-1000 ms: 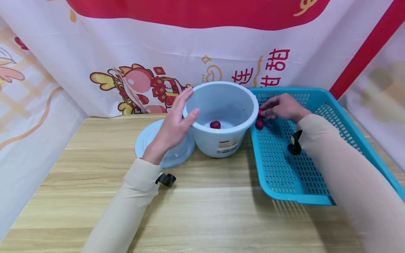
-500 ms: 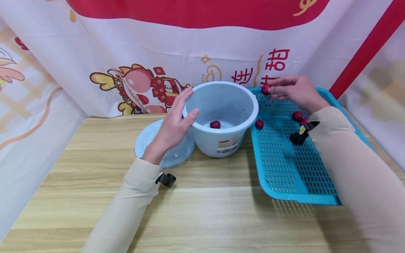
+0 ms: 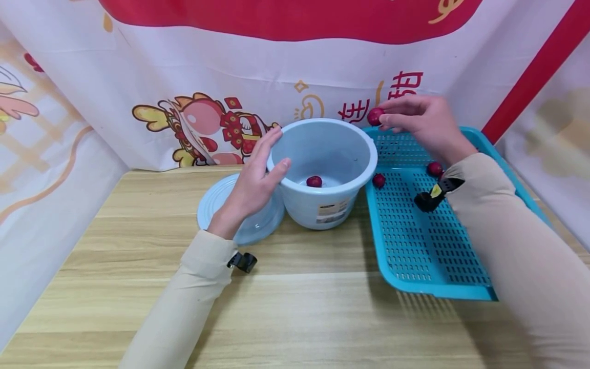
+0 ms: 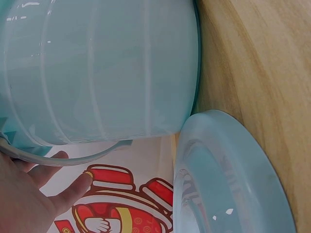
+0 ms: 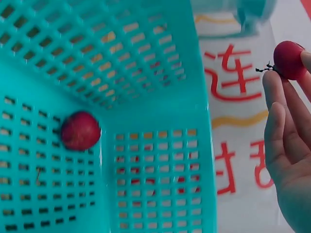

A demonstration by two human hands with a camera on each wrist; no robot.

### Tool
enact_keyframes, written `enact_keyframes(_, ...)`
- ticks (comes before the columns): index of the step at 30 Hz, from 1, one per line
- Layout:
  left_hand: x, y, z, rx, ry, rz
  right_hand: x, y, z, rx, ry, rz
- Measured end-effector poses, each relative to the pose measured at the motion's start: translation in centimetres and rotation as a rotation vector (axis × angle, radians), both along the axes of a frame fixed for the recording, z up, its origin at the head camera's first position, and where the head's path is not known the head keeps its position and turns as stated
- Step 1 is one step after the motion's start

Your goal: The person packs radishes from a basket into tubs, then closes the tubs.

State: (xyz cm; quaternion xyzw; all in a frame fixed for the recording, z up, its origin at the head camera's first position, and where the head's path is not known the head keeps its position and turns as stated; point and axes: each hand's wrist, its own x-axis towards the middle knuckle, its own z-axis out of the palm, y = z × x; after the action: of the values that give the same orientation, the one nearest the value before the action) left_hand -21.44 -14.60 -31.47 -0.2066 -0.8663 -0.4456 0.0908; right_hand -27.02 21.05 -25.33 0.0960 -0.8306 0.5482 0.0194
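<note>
My right hand [image 3: 428, 123] pinches a small round dark-red fruit [image 3: 375, 116] between thumb and fingers, above the back left of the teal basket [image 3: 375, 241]. A dark wispy stem shows on the fruit [image 5: 289, 59] in the right wrist view. Along the left rim of a light-blue bucket [image 3: 304, 205] rests my left hand [image 3: 253, 182], its fingers extended and its thumb at the rim. In the left wrist view, the left fingers [image 4: 68, 194] are beside the bucket's handle [image 4: 73, 159]. One red fruit [image 3: 314, 181] lies at the bottom of the bucket.
A round light-blue lid [image 3: 216, 205] lies on the wooden table [image 3: 286, 307], left of the bucket. Inside the basket are a red fruit [image 3: 379, 180] at the left and another red fruit [image 3: 435, 169] by the right wrist. A printed cloth [image 3: 258, 66] hangs behind.
My right hand has lifted a red fruit out of the basket's back left and shifted slightly left with it, toward the bucket. My left hand has stayed at the rim.
</note>
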Motion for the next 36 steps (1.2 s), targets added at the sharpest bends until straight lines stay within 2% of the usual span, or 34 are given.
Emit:
enact_keyframes(6, 0.0, 0.0, 0.0, -0.002, -0.003, 0.0, 1.0, -2.1, 0.6, 0.028, 0.073, 0.029)
enact_keyframes(14, 0.0, -0.1, 0.0, -0.002, 0.008, -0.004, 1.9, -4.9, 0.7, 0.081, 0.076, 0.104)
enact_keyframes(22, 0.0, 0.0, 0.0, -0.003, 0.017, -0.003, 2.5, -6.4, 0.4, 0.124, 0.106, 0.17)
enact_keyframes(32, 0.0, -0.1, -0.1, -0.009, 0.011, 0.007, 2.8, -7.8, -0.5, 0.297, 0.208, 0.23)
enact_keyframes(36, -0.1, 0.0, -0.1, -0.009, 0.005, 0.001, 3.0, -8.2, -0.7, 0.354, 0.223, 0.245)
